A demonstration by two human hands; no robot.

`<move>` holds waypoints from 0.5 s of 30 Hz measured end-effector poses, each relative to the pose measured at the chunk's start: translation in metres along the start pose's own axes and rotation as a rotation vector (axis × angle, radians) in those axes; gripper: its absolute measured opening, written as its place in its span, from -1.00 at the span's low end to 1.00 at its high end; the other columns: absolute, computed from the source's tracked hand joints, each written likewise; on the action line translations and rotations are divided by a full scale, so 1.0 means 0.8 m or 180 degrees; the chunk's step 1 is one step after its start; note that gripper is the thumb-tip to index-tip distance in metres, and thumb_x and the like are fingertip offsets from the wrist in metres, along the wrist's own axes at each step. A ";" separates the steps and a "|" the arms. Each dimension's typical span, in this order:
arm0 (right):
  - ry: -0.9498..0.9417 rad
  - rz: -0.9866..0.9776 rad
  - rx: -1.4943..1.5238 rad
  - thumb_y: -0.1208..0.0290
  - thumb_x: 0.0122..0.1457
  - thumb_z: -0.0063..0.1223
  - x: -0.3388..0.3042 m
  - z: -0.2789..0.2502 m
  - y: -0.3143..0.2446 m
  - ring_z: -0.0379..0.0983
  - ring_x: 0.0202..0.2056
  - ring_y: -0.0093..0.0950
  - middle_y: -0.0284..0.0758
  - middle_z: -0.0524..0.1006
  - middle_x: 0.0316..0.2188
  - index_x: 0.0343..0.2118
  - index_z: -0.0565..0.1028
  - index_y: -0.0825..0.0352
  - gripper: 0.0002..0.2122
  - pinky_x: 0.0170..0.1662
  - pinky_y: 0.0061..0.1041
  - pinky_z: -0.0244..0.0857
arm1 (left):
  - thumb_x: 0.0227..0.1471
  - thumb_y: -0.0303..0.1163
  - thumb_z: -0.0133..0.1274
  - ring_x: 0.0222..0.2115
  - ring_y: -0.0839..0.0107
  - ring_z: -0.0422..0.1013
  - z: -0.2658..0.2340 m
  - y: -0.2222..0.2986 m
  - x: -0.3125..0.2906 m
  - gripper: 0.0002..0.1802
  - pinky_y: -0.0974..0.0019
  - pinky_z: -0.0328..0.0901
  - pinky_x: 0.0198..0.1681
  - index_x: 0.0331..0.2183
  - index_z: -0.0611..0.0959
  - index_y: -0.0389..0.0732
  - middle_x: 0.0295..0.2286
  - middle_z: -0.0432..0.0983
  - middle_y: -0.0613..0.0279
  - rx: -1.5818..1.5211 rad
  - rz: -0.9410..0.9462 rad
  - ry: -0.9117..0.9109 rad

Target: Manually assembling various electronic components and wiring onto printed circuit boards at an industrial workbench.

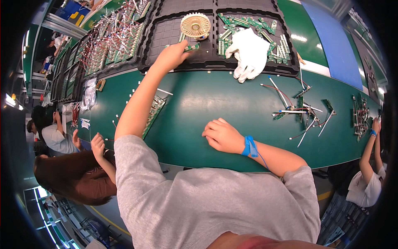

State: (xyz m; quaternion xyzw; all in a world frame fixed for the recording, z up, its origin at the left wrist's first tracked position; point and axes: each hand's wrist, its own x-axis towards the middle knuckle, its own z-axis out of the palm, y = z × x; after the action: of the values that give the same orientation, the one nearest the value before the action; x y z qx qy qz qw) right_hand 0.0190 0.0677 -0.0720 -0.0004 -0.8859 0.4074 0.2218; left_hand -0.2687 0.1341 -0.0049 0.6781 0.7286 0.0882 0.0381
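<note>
My left hand (172,57) reaches into the black tray (163,33) at the far side of the table. Its thumb and fingers are apart, beside a small green circuit board (192,47); whether they touch it is hard to make out. Just beyond stands a round, ribbed, cream-coloured reel (195,25). My right hand (224,136) rests on the green table near its front edge, fingers curled, with nothing visible in them. A blue wrist strap (249,146) with a cord circles that wrist. Beside my left forearm lies a panel of circuit boards (154,114), partly hidden by the arm.
A white glove (248,54) hangs over the tray's edge, on loose circuit boards (284,50). Boards with white and red wires (304,110) lie at right, and a wired bundle (360,116) beyond. Wired panels (112,41) fill trays at far left. Co-workers sit on both sides.
</note>
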 end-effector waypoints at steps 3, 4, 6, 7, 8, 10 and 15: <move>-0.0026 0.0005 -0.0018 0.54 -0.06 -0.05 -0.001 -0.001 0.002 0.31 -0.37 -0.44 -0.37 0.37 -0.46 -0.45 0.45 0.30 -0.91 -0.28 -0.48 0.13 | -0.05 -0.31 -0.02 -0.42 -0.14 0.38 -0.005 -0.033 0.013 -0.71 -0.07 0.26 -0.39 -0.35 0.28 -0.25 -0.49 0.45 -0.20 0.0055 -0.0384 0.0257; -0.0044 -0.0026 -0.0004 0.54 -0.06 -0.05 0.000 -0.001 0.001 0.31 -0.37 -0.44 -0.37 0.37 -0.46 -0.45 0.45 0.30 -0.91 -0.28 -0.48 0.13 | -0.06 -0.34 -0.03 -0.42 -0.15 0.38 -0.003 -0.047 0.018 -0.71 -0.07 0.26 -0.37 -0.33 0.29 -0.27 -0.49 0.45 -0.22 -0.0022 -0.0525 0.0381; -0.0031 -0.0006 -0.0053 0.55 -0.06 -0.06 0.002 -0.003 -0.001 0.31 -0.38 -0.45 -0.37 0.37 -0.47 -0.46 0.45 0.30 -0.92 -0.29 -0.48 0.12 | -0.08 -0.38 -0.04 -0.37 -0.15 0.38 0.004 -0.070 0.034 -0.66 0.00 0.26 -0.31 -0.26 0.29 -0.34 -0.46 0.44 -0.25 -0.0421 -0.0865 0.0590; -0.0052 -0.0036 -0.0057 0.55 -0.06 -0.06 0.003 -0.004 -0.001 0.31 -0.38 -0.45 -0.37 0.37 -0.47 -0.46 0.45 0.30 -0.92 -0.29 -0.48 0.12 | -0.10 -0.42 -0.06 -0.33 -0.15 0.37 0.007 -0.073 0.044 -0.67 -0.02 0.25 -0.27 -0.26 0.29 -0.36 -0.42 0.43 -0.29 -0.0447 -0.1091 0.0693; -0.0068 -0.0001 -0.0049 0.55 -0.06 -0.06 0.003 -0.005 -0.002 0.31 -0.38 -0.45 -0.38 0.37 -0.46 -0.46 0.45 0.30 -0.92 -0.29 -0.49 0.12 | -0.12 -0.46 -0.09 -0.30 -0.16 0.36 0.013 -0.074 0.057 -0.67 -0.03 0.25 -0.24 -0.26 0.30 -0.39 -0.39 0.41 -0.34 -0.0476 -0.1313 0.0799; -0.0107 0.0014 -0.0074 0.55 -0.06 -0.06 0.004 -0.006 -0.003 0.31 -0.38 -0.45 -0.38 0.38 -0.46 -0.46 0.45 0.30 -0.92 -0.29 -0.49 0.12 | -0.12 -0.43 -0.10 -0.23 -0.14 0.34 0.025 -0.075 0.085 -0.65 0.02 0.24 -0.17 -0.25 0.32 -0.42 -0.31 0.39 -0.33 -0.0618 -0.1706 0.0630; -0.0085 0.0004 -0.0038 0.52 -0.08 -0.04 0.003 -0.002 -0.004 0.31 -0.38 -0.43 -0.37 0.36 -0.48 -0.46 0.45 0.30 -0.92 -0.29 -0.47 0.13 | -0.14 -0.05 0.03 -0.12 0.00 0.32 0.054 -0.066 0.117 -0.35 0.16 0.24 -0.09 -0.14 0.34 -0.37 -0.18 0.37 -0.19 -0.0646 -0.2059 0.0383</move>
State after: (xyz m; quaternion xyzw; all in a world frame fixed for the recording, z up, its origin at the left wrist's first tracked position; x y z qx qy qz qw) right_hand 0.0178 0.0672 -0.0673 0.0032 -0.8912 0.4022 0.2096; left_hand -0.3203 0.2268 -0.0508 0.3983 0.8944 0.1833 0.0883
